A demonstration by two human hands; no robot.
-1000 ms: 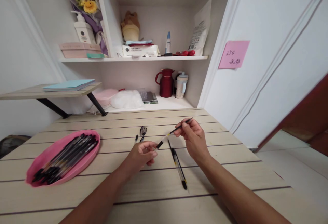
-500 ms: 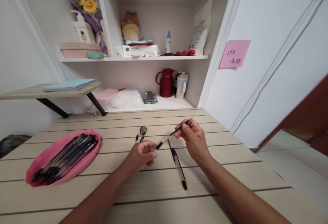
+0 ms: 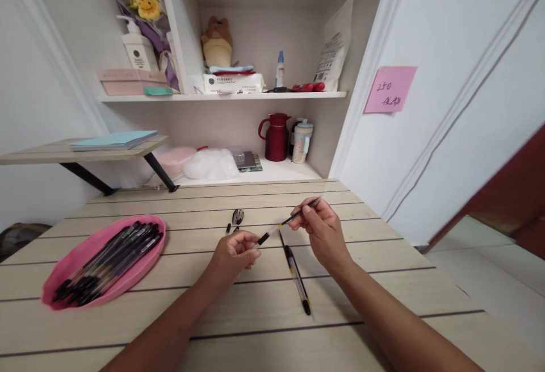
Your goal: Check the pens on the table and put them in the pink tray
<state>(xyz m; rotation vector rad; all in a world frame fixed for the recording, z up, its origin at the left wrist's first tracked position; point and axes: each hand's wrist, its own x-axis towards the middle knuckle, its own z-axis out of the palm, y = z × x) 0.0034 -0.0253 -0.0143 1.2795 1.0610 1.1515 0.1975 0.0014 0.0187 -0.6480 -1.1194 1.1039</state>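
Observation:
Between my two hands slants a thin pen refill (image 3: 275,230), with a black band at its lower end, a clear stretch, a yellow spot and a dark upper length ending in a point. My right hand (image 3: 319,230) pinches the dark upper length. My left hand (image 3: 238,251) is closed at the lower end, thumb and fingertips against it. Below, on the table, lies a clear-barrelled pen (image 3: 298,281) with black ends; a thin dark rod (image 3: 283,240) lies at its far end. Small black pieces (image 3: 229,228) lie behind my left hand, partly hidden by it.
A pink tray (image 3: 157,247) full of black pens (image 3: 114,258) stands on the left of the slatted table (image 3: 238,326). Behind are a small raised shelf (image 3: 38,153), a red jug (image 3: 276,139), a cup (image 3: 301,142) and a plastic bag (image 3: 212,164).
My left hand has risen slightly, and the refill's lower end with it. It now covers more of the small black pieces. My right hand has barely moved.

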